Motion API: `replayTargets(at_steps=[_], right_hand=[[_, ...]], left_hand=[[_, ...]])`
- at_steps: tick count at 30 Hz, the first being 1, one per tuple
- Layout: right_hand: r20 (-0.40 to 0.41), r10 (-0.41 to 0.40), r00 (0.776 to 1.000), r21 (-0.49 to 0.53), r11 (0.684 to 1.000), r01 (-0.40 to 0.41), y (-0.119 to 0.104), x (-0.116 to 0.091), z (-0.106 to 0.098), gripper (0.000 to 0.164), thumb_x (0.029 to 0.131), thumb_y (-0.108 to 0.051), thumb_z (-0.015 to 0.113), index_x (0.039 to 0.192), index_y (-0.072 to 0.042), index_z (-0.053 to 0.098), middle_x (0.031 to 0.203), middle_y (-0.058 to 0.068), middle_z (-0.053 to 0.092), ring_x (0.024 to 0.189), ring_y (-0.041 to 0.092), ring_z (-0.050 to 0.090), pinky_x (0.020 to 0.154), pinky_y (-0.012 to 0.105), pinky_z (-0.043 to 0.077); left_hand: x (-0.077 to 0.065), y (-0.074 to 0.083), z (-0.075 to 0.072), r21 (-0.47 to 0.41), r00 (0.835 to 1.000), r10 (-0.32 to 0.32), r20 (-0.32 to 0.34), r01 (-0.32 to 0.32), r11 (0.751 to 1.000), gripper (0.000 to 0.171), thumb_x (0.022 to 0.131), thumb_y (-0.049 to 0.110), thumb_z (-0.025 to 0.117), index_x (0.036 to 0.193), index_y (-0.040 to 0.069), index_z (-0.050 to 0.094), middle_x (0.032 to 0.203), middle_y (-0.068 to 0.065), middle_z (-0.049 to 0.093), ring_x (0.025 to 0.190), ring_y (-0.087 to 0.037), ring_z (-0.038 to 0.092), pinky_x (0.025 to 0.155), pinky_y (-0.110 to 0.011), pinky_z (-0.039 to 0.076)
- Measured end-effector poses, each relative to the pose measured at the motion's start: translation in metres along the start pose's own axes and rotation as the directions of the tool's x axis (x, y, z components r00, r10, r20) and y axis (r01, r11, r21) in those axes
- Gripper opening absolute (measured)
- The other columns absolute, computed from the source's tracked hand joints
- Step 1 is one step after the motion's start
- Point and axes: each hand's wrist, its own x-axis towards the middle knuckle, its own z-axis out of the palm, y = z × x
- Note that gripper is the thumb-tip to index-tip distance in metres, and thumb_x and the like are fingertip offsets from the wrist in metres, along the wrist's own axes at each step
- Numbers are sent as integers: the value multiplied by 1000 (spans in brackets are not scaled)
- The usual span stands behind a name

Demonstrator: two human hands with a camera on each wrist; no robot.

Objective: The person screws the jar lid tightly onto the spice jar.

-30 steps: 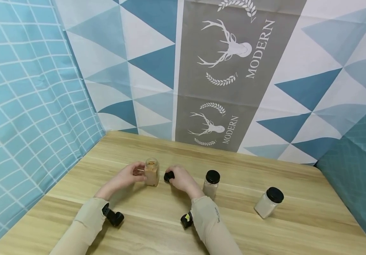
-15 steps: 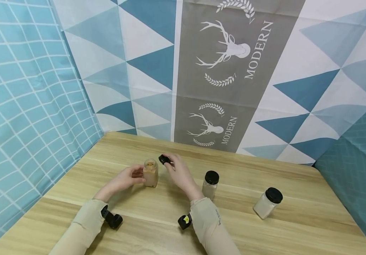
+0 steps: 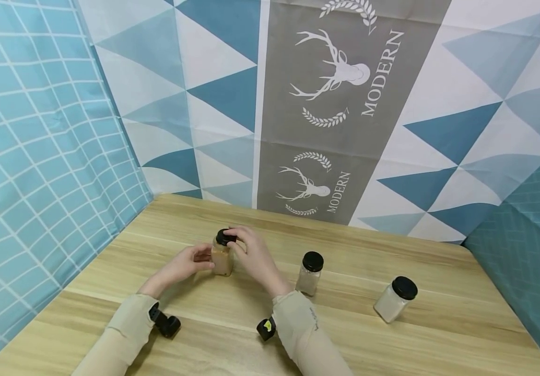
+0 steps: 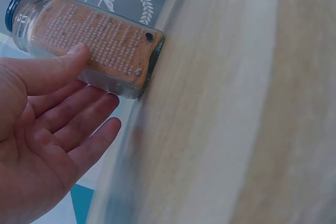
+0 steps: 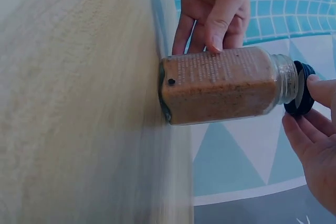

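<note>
A square glass jar [image 3: 221, 262] of orange-brown powder stands upright on the wooden table. My left hand [image 3: 189, 263] holds it from the left, and in the left wrist view the thumb lies across the printed side with fingers behind. At the jar's mouth is a black lid [image 3: 223, 238], pinched by the thumb and fingers of my right hand [image 3: 257, 259]. The right wrist view shows the lid [image 5: 300, 88] slightly tilted against the glass threaded neck [image 5: 287, 78]. Part of the lid's top is hidden by fingers.
Right of my right hand stands a jar [image 3: 308, 279] of pale contents with a black lid. Another black-lidded jar [image 3: 390, 304] with whitish contents is farther right. Patterned cloth [image 3: 223, 104] hangs behind the wooden table [image 3: 223, 324].
My right hand has lifted the black lid from the table beside the jar and carried it up and left onto the jar's mouth. My left hand stays at the jar.
</note>
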Motion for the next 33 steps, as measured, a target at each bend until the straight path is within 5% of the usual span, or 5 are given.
replayTargets(at_steps=[21,33], right_hand=[[49,-43,998,-34,998,44,-2,-3,5,29,93,-4,48,119,-11,60,133,5,50,121,19,48,99,25,40],[16,-10,1000,-83,996,11,-4,-4,2,24,93,-11,51,113,-15,63,126,2,55,118,17,49,100,32,40]], left_hand=[[0,2,1,15,999,-38,-23,39,999,59,87,21,62,129,-12,38,125,-29,48,114,-39,49,93,-42,45],[1,1,2,13,999,-28,-17,28,1000,56,87,21,62,128,-11,41,124,-27,50,114,-38,49,93,-41,45]])
